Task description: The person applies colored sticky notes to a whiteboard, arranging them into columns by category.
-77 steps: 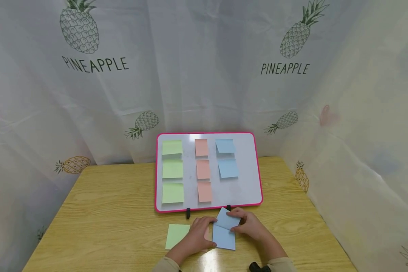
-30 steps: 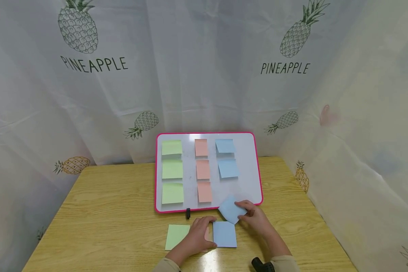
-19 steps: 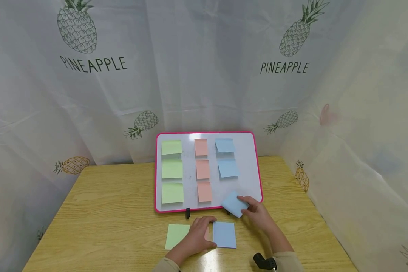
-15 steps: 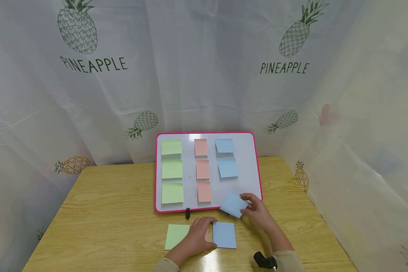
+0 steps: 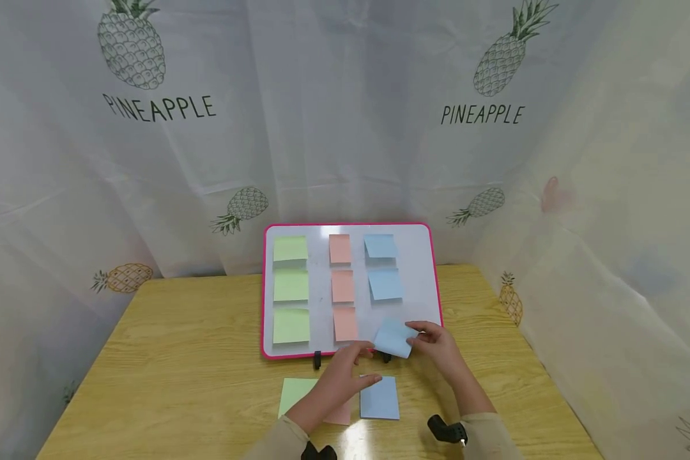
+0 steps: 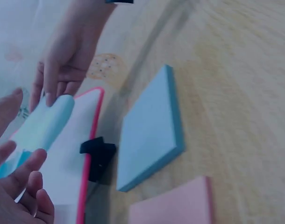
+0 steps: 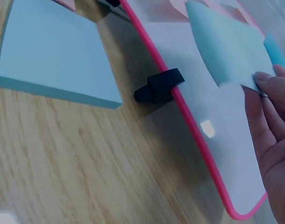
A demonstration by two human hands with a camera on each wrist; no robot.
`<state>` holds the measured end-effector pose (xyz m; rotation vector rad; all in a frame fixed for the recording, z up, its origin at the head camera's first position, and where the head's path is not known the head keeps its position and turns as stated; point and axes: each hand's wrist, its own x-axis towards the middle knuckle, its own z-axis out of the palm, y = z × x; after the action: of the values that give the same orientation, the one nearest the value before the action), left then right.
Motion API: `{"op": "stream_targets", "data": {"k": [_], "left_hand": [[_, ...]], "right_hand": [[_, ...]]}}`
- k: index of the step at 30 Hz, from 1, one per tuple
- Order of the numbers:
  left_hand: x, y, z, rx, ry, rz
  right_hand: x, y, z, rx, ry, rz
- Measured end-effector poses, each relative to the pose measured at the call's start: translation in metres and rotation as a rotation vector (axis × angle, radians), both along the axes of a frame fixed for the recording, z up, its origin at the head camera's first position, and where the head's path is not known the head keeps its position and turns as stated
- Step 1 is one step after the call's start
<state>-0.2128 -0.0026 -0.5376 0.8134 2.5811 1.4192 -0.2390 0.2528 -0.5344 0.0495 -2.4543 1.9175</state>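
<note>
Counting eight board notes [image 5: 291, 326], three pads [image 5: 379, 398].

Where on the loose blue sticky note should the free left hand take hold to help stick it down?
Probably the free left edge of the loose blue note, coming from the left. The right hand already pinches its right edge, and the sheet curls above the whiteboard, leaving that edge open. The left hand hovers beside it, fingers spread.

The wooden counter [image 5: 178, 358] carried a pink-framed whiteboard [image 5: 420, 281] beyond the fingers, and green [image 5: 292, 391], pink [image 5: 340, 415] and blue [image 5: 379, 399] pads of sticky notes lay beneath them.
</note>
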Motion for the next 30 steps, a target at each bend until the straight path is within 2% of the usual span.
{"op": "stream_targets", "data": {"k": [3, 7, 10, 13, 19, 24, 30], "left_hand": [[-0.009, 0.006, 0.011, 0.100, -0.097, 0.008], [-0.021, 0.014, 0.022, 0.129, -0.155, 0.028], [-0.030, 0.019, 0.029, 0.155, -0.188, 0.043], [-0.038, 0.024, 0.032, 0.167, -0.232, 0.062], [-0.052, 0.035, 0.030, 0.198, -0.285, 0.111], [-0.059, 0.045, 0.026, 0.229, -0.305, 0.160], [-0.063, 0.051, 0.022, 0.209, -0.269, 0.194]], "right_hand": [[-0.002, -0.001, 0.003, -0.038, 0.008, -0.047], [-0.006, -0.001, 0.004, -0.057, 0.013, -0.101], [-0.008, 0.000, 0.005, -0.083, 0.035, -0.097], [-0.009, 0.001, 0.006, -0.121, 0.069, -0.050], [-0.011, 0.007, 0.005, -0.158, 0.097, 0.069], [-0.014, 0.006, -0.001, -0.173, 0.113, 0.068], [-0.019, 0.004, -0.010, -0.190, 0.147, 0.078]]}}
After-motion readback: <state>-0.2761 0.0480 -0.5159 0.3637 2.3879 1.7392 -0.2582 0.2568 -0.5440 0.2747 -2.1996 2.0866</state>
